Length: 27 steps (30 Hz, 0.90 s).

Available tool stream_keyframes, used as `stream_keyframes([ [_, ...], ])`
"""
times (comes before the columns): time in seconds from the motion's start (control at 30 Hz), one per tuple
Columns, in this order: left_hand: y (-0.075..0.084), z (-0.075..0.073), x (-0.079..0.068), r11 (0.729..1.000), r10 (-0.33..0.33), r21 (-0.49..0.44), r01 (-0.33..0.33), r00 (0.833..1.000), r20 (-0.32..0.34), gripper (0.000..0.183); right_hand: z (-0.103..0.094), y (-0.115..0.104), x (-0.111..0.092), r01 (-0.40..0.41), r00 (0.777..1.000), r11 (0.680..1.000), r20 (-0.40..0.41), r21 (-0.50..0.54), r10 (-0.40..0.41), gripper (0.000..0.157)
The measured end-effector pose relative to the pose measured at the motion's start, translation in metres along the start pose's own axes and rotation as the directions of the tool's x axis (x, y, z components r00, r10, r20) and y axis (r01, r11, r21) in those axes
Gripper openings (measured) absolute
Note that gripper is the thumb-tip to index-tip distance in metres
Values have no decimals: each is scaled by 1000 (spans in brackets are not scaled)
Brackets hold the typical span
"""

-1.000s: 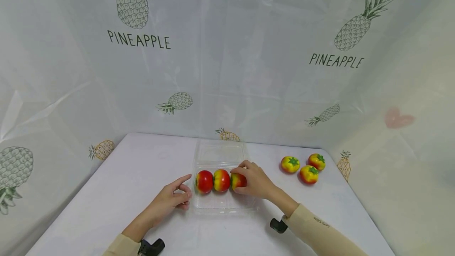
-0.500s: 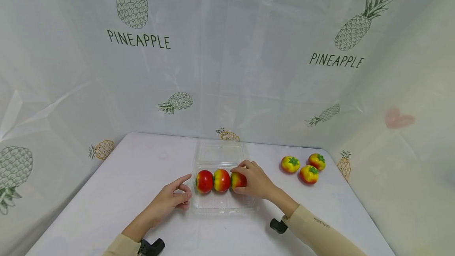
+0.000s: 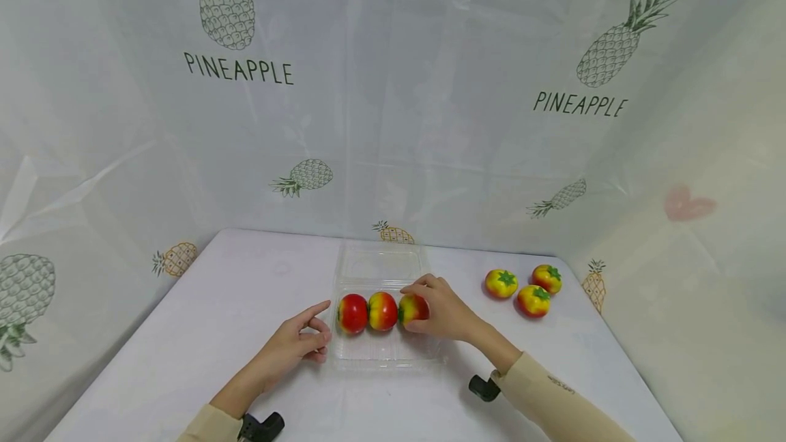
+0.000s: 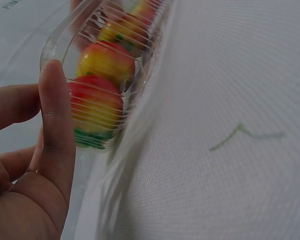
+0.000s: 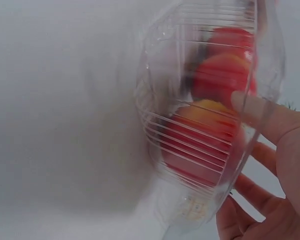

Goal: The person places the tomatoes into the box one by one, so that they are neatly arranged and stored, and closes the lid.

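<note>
A clear plastic clamshell box (image 3: 387, 355) lies with its lid (image 3: 382, 263) folded back. In it sit three red-and-yellow persimmon-like fruits in a row: a left fruit (image 3: 353, 314), a middle fruit (image 3: 383, 311) and a right fruit (image 3: 414, 309). My right hand (image 3: 447, 311) holds the right fruit between thumb and fingers, from its right side. Beside the box's left wall is my left hand (image 3: 299, 338), index finger extended and the other fingers bent. In the left wrist view its thumb (image 4: 56, 110) overlaps the box rim, and green leaves show under the nearest fruit (image 4: 96, 107).
Three more such fruits stand at the table's back right, green caps up: one to the left (image 3: 501, 284), one in front (image 3: 533, 301) and one behind (image 3: 546, 279). A pineapple-print curtain (image 3: 393, 121) encloses the white table (image 3: 258, 271) at the back and sides.
My right hand and the fruit in it have shifted very slightly to the right. The left hand, the box and the other fruits look unmoved.
</note>
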<state>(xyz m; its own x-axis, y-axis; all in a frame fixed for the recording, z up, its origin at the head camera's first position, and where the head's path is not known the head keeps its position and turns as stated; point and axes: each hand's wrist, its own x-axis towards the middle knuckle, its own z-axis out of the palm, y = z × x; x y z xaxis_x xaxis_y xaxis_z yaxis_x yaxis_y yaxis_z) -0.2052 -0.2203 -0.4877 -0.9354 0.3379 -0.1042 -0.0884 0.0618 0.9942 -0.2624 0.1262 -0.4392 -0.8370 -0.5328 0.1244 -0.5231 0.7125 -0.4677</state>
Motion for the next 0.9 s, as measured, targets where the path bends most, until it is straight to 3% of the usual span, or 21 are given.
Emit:
stream_keyframes([
  [0.17, 0, 0, 0, 1000, 0, -1, 0, 1000, -2, 73, -7, 3, -1, -18, 1000, 998, -11, 65, 19, 55],
  [0.63, 0, 0, 0, 1000, 3, -8, -3, 1000, 5, 74, -24, 24, -17, -5, 995, 998, -98, 55, 10, 55],
  [0.9, -1, 0, 0, 1000, -4, -4, 4, 1000, -1, 72, -34, 36, -30, -61, 986, 997, -154, 49, 68, 57],
])
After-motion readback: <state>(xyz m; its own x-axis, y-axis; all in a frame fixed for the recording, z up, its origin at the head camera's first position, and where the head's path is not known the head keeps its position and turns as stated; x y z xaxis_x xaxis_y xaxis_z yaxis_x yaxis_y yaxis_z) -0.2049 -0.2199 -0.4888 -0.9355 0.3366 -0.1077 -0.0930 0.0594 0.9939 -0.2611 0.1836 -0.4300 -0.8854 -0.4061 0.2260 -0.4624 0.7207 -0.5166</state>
